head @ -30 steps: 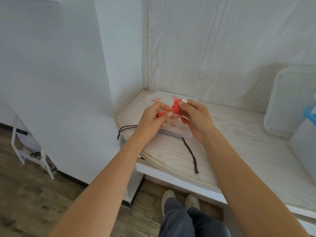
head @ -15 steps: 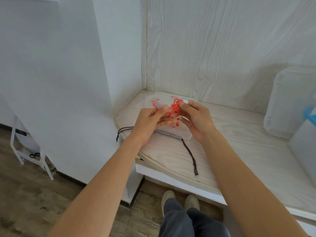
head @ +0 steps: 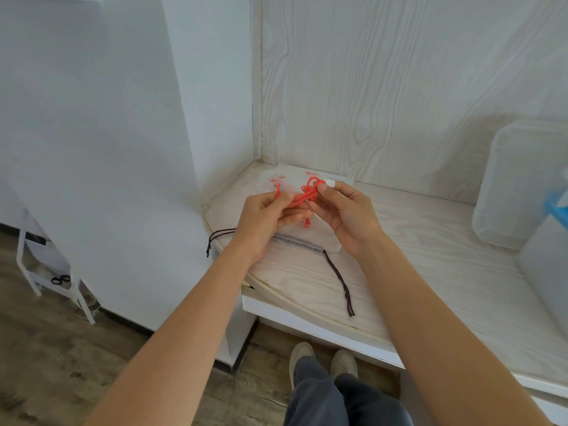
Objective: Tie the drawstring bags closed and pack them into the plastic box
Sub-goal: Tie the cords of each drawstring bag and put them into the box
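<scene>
My left hand [head: 266, 217] and right hand [head: 347, 214] both pinch the red drawstring [head: 309, 193] above the table [head: 430, 272].

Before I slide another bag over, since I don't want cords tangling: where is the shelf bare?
Bare wood runs between the dark cord and the plastic box, on to the front edge. Crowded: the back left corner, where both hands knot the red cord over the pale bags.

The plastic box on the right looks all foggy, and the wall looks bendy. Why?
In the head view, the plastic box sits at the frame's edge, pale and soft; the wide lens bows the wall lines; a grey shadow falls beside the box. The red cord looks sharp.
</scene>
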A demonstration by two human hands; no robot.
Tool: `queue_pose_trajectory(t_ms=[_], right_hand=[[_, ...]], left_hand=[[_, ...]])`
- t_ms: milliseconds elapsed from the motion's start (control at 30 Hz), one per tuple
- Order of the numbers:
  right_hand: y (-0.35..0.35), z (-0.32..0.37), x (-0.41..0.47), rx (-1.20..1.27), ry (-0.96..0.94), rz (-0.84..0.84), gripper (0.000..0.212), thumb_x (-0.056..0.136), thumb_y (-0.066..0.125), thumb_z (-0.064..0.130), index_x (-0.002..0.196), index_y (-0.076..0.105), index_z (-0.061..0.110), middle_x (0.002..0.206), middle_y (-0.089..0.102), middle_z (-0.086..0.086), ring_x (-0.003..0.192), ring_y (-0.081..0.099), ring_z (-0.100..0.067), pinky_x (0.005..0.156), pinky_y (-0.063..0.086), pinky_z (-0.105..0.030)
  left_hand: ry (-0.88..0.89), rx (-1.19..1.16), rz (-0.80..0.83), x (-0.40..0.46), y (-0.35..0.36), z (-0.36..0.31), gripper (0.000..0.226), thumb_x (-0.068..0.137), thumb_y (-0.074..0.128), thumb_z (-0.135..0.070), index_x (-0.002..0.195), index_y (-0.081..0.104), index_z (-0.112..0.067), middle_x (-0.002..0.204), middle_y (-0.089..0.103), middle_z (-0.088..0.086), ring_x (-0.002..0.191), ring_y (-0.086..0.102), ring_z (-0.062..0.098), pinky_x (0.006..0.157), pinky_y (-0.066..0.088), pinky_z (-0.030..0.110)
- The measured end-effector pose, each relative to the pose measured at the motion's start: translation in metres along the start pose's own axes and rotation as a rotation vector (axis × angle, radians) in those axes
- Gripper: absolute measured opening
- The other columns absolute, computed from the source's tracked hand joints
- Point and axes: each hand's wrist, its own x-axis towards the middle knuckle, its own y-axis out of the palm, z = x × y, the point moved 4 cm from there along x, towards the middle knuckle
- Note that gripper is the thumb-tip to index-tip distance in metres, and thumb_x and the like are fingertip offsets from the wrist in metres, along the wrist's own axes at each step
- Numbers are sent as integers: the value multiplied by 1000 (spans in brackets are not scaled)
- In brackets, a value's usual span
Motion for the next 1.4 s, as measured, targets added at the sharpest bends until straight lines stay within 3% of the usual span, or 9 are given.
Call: queue_pose_trajectory(t_ms=[167, 267, 400, 533, 667, 800, 1000, 1167, 1400], right_hand=[[-4, 0, 1, -57, 27, -23, 8, 87, 61, 8, 80, 65, 11, 73, 69, -1, 66, 64, -8, 60, 52, -19], [-5, -1, 1, -242, 50, -26, 3, 85, 65, 19, 88, 66, 18, 91, 70, -2, 71, 59, -6, 54, 38, -17], [-3, 2, -2, -256, 42, -20, 1, 85, 64, 14, 86, 66, 13, 93, 67, -7, 50, 45, -3, 37, 22, -13], [1, 6, -2, -273, -73, -17, 7, 86, 62, 2, 83, 66, 6, 66, 67, -1, 47, 56, -5, 39, 33, -13], [5, 8, -3, -268, -125, 2, 16, 86, 56, -6, 82, 66, 5, 66, 70, -4, 61, 66, -10, 57, 50, -15], [8, 7, -3, -178, -102, 35, 22, 86, 48, -12, 76, 64, -2, 66, 70, -7, 68, 68, -14, 73, 56, -19], [5, 5, -2, -224, -123, 39, 7, 83, 65, 5, 81, 68, -2, 72, 70, -9, 72, 67, -15, 77, 54, -21], [6, 5, -3, -93, -54, 81, 11, 87, 55, -6, 88, 66, -3, 78, 72, -7, 76, 69, -12, 74, 54, -15], [9, 7, -3, 95, 102, 153, 19, 94, 45, -3, 90, 64, -7, 88, 72, -15, 82, 71, -17, 73, 56, -17]], left_hand=[[26, 5, 27, 1, -2, 2, 17, 89, 54, 4, 102, 64, 7, 78, 73, 8, 73, 71, 16, 72, 56, 18], [16, 15, 39, 0, -2, 2, 19, 86, 56, 6, 103, 64, 7, 77, 73, 8, 73, 71, 15, 74, 56, 18], [31, 34, 37, 0, -2, 0, 15, 84, 58, 7, 95, 67, 2, 77, 74, 8, 73, 72, 15, 73, 56, 18], [52, 79, 29, 1, -3, 2, 16, 84, 59, 6, 98, 67, 5, 80, 73, 11, 72, 71, 16, 75, 57, 20], [50, 77, 15, 2, -4, 3, 15, 85, 59, 5, 96, 68, 5, 84, 72, 15, 75, 71, 19, 78, 57, 23], [57, 71, 8, 1, -5, 3, 13, 85, 59, 5, 93, 69, 2, 80, 73, 12, 76, 71, 20, 77, 57, 23], [67, 80, 17, 1, -5, 3, 13, 85, 60, 4, 94, 69, 2, 82, 73, 13, 77, 72, 20, 75, 57, 22], [61, 38, -6, 2, -6, 2, 13, 85, 59, 5, 92, 69, 0, 79, 73, 10, 74, 71, 18, 72, 56, 19], [44, 13, -28, 5, -7, 3, 13, 87, 57, 4, 94, 68, 1, 76, 72, 7, 70, 69, 12, 68, 54, 16]])
